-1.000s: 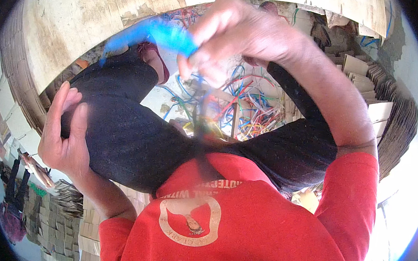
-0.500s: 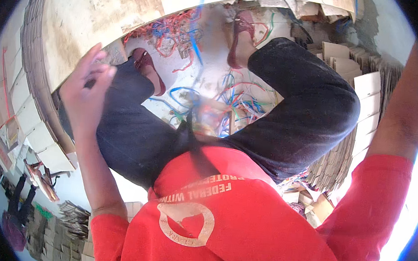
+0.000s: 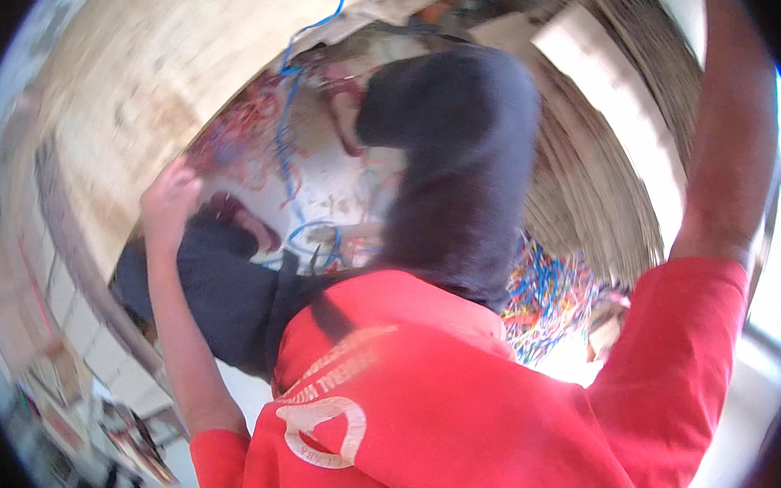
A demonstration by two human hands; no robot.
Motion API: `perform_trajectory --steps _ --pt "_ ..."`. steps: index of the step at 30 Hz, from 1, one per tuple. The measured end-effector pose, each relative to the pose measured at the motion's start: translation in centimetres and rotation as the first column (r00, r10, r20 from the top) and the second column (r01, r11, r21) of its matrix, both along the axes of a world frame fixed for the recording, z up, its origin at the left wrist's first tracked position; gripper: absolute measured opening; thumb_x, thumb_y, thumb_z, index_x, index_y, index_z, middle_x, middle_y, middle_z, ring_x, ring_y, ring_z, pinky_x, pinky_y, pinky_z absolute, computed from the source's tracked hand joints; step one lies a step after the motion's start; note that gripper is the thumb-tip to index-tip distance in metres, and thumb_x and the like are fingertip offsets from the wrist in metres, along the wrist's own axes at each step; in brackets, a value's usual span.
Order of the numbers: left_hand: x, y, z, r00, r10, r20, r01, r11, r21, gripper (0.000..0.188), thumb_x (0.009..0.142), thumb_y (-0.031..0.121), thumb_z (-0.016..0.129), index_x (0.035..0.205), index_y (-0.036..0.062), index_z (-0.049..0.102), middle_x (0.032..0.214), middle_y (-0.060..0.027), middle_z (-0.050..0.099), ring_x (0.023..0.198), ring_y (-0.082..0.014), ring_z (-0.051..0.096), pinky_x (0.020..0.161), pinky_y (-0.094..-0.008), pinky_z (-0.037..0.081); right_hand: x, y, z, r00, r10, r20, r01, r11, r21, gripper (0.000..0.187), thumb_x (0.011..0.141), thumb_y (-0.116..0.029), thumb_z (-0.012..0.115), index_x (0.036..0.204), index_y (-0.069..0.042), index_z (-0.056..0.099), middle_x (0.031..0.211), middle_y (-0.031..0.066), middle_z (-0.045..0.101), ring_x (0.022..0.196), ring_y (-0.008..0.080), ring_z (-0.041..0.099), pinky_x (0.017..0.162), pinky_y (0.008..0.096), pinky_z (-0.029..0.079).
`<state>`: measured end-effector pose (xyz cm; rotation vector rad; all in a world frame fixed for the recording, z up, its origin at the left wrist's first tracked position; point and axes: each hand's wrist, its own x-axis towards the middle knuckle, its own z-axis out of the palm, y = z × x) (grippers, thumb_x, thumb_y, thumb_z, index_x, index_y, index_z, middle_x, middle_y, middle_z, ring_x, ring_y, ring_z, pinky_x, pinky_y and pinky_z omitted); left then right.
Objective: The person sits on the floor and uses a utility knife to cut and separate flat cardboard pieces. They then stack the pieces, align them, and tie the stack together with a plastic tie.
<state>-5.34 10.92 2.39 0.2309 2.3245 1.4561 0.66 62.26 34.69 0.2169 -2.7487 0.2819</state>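
Note:
My left hand [image 3: 171,201] is at the edge of the pale, stained tabletop [image 3: 162,52], above my left thigh. Its fingers look bent but are blurred, and I make out nothing held in them. My right arm [image 3: 733,152] reaches up along the right side past a stack of flat brown cardboard [image 3: 588,177]. The right hand itself lies beyond the top of the picture. A blue strap [image 3: 343,2] runs across the tabletop's far edge and hangs down toward the floor.
Red and blue strap scraps [image 3: 244,127] litter the floor by my feet. A heap of coloured straps [image 3: 547,298] lies by my right hip. A long pale cardboard piece [image 3: 605,77] tops the stack. More cardboard stacks [image 3: 86,266] stand at the left.
My body and view have turned toward the right, bringing the cardboard stack nearer. My left hand has come lower to the tabletop edge. My right forearm still stretches upward.

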Motion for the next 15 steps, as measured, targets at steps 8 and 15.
perform_trajectory --steps 8,15 --pt "-2.8 6.2 1.8 0.993 -0.116 -0.012 0.116 0.993 -0.025 0.041 0.088 0.013 0.067 0.121 -0.0095 0.057 0.092 -0.0084 0.067 0.073 -0.0101 0.062 0.064 -0.0212 0.050 30.7 3.5 -24.0 0.770 -0.551 0.322 0.592 0.805 -0.035 0.017 0.088 -0.014 0.051 0.099 -0.008 0.062 0.083 0.0122 0.063 0.074 0.0329 0.062 0.061 0.0447 0.051" --pt "-4.9 17.9 5.2 0.945 -0.312 -0.094 0.303 0.948 -0.094 0.036 0.092 0.015 0.065 0.119 -0.0081 0.060 0.093 -0.0093 0.068 0.078 -0.0129 0.065 0.070 -0.0240 0.053 67.9 -15.8 -42.6 -0.272 -0.182 0.945 0.755 0.569 0.327 0.030 0.068 -0.009 0.072 0.097 -0.002 0.068 0.094 0.0197 0.070 0.091 0.0363 0.068 0.073 0.0469 0.055"
